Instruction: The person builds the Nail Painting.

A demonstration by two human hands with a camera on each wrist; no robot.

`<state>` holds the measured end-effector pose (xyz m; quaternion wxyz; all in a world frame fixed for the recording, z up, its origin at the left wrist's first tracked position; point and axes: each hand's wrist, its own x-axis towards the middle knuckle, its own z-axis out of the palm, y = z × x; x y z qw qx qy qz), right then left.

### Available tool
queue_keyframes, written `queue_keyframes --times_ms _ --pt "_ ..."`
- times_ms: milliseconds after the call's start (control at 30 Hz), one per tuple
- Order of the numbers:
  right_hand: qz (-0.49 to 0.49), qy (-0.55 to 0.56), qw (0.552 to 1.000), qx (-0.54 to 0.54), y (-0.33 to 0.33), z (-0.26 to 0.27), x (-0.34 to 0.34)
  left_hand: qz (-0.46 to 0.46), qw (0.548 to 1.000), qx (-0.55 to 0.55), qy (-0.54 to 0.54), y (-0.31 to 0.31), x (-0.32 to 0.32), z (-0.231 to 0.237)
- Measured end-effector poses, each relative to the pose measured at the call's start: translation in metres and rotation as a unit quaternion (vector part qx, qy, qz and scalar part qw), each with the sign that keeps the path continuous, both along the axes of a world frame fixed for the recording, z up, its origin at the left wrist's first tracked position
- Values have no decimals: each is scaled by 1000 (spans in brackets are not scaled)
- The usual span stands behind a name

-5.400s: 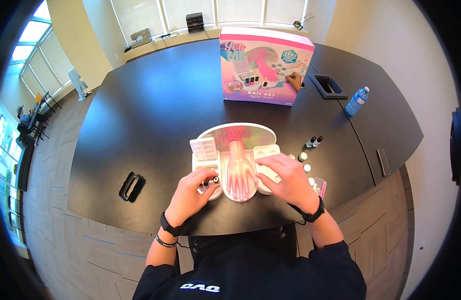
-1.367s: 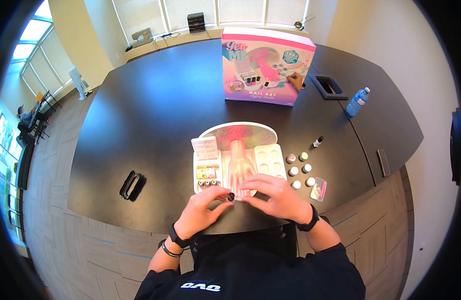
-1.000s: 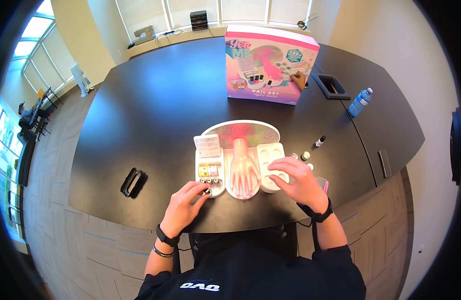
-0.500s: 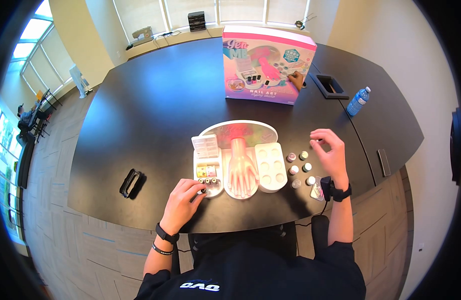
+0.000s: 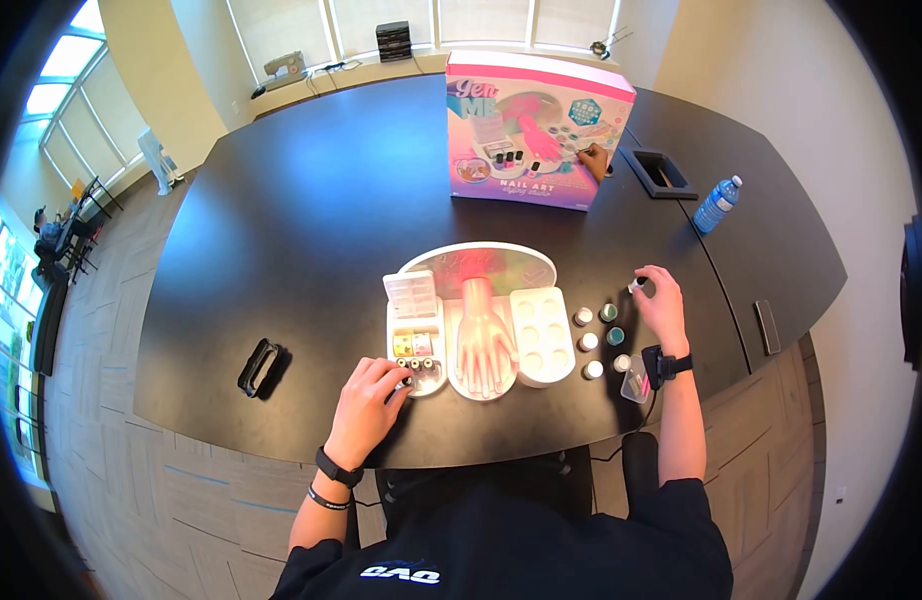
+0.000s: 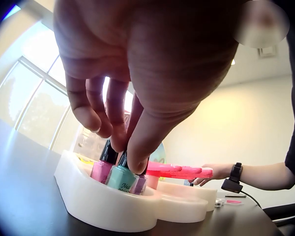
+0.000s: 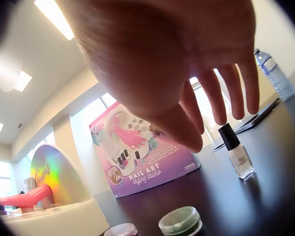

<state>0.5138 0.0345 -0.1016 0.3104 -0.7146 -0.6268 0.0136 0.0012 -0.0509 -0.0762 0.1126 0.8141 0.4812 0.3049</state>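
My left hand (image 5: 361,412) is at the left compartment of a white nail studio base (image 6: 108,211). Its thumb and fingertips pinch the black cap of a teal nail polish bottle (image 6: 120,178), upright in the compartment beside a pink nail polish bottle (image 6: 101,170) and a purple one (image 6: 140,185). A pink model hand (image 5: 484,338) lies palm down on the middle of the base. Over on the right, my right hand (image 5: 663,308) hovers with loosely bent fingers around a pale nail polish bottle (image 7: 241,161) with a black cap, standing on the table. In the right wrist view, the thumb is apart from the bottle.
Several small jars (image 5: 588,342) and a clear case with pink tools (image 5: 637,382) lie right of the base. Behind stands the nail art box (image 5: 531,140). A water bottle (image 5: 717,204) and phone (image 5: 768,325) sit farther right; a black frame-like object (image 5: 263,368) lies left.
One of two polish bottles at the right has gone from there; a bottle moved with my left hand into the left compartment. My right hand has moved right, from the base to the remaining bottle.
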Motion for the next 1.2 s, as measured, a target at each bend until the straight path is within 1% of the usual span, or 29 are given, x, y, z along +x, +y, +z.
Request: queue_keyframes --times_ms 167,200,267,400,500,600,667,700,867,900,1000,1033,1100,1200 --pt "-5 32 999 15 3 2 0 5 1000 6 0 0 1 1" --pt "-5 32 999 15 4 1 1 7 1000 7 -1 0 1 1" --pt "-3 10 999 52 7 -7 6 10 1000 6 -3 -1 1 3" --pt "-14 32 998 50 10 -14 12 12 1000 5 -11 -2 1 5" --pt "-12 26 998 53 8 -12 11 10 1000 7 -14 -2 1 6" --pt "-12 41 997 62 2 4 -4 11 1000 19 -19 -1 2 9" --pt "19 79 992 93 -4 20 -19 10 999 23 -27 0 3 12" --pt "18 79 992 93 -7 28 -27 10 999 27 -34 1 4 14" --pt "101 92 982 130 -25 64 -67 -1 997 63 -45 7 12 32" --pt "101 92 982 131 -27 69 -75 -7 996 71 -51 8 15 37" --pt "151 105 972 145 -35 81 -95 -21 994 89 -62 13 20 46" --pt "151 104 972 145 -38 84 -102 -20 994 90 -62 15 22 50" --pt "192 104 964 151 -44 90 -116 -35 992 91 -79 16 27 57" --pt "218 110 961 132 -56 99 -138 -57 989 86 -110 18 36 62"
